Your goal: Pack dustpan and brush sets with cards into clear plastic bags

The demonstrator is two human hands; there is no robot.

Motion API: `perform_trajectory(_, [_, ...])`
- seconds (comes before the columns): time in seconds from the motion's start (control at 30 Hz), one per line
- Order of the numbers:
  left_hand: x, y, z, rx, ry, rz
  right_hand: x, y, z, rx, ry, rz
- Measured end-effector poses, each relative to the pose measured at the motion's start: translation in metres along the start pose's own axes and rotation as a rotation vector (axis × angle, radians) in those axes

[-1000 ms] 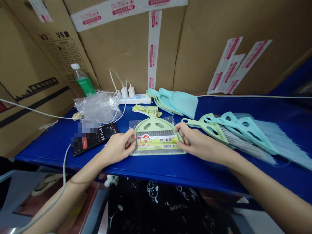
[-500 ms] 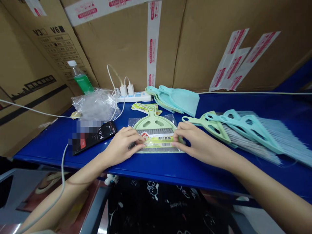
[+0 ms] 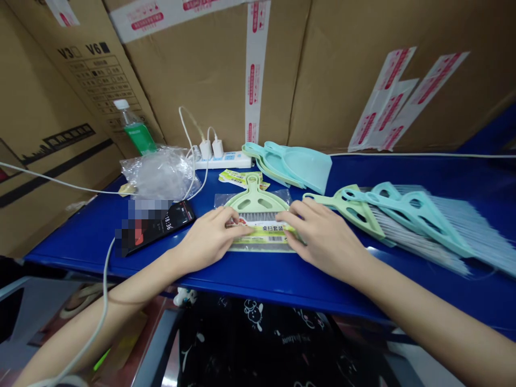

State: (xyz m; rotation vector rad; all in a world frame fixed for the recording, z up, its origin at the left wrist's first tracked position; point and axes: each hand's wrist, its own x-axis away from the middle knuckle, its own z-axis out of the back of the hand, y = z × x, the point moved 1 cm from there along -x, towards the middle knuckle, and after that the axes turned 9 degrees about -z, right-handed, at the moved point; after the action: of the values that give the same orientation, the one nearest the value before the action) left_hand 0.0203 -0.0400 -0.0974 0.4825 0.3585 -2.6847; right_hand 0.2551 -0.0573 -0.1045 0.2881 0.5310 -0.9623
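A light green plastic brush set (image 3: 258,203) lies near, in the middle. The left hand (image 3: 213,231) and right hand (image 3: 316,231) touch it, fingers bent; I can't tell if they pinch. A black phone (image 3: 173,221) lies left, green and blue plastic brushes (image 3: 433,223) right, blue plastic dustpans (image 3: 310,166) far. A thin white cord (image 3: 105,279) hangs in front of the left arm (image 3: 141,285).

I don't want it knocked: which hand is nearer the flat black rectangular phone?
Left. The left hand is just right of the phone; the right hand is farther right.
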Motion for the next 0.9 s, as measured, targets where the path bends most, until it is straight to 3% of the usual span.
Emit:
perform_trajectory(0.13, [-0.006,0.002,0.003,-0.070,-0.160,-0.065,-0.002,-0.007,0.001,0.111,0.056,0.268])
perform_trajectory(0.37, [-0.011,0.006,0.002,-0.106,-0.268,-0.047,-0.004,-0.009,-0.006,0.168,0.040,0.333])
perform_trajectory(0.63, [-0.003,0.003,0.007,-0.197,-0.155,0.021,-0.003,0.012,0.010,0.087,-0.084,0.261])
perform_trajectory(0.9, [0.019,-0.012,0.017,-0.114,-0.086,0.110,-0.003,0.028,0.022,-0.032,-0.229,0.219])
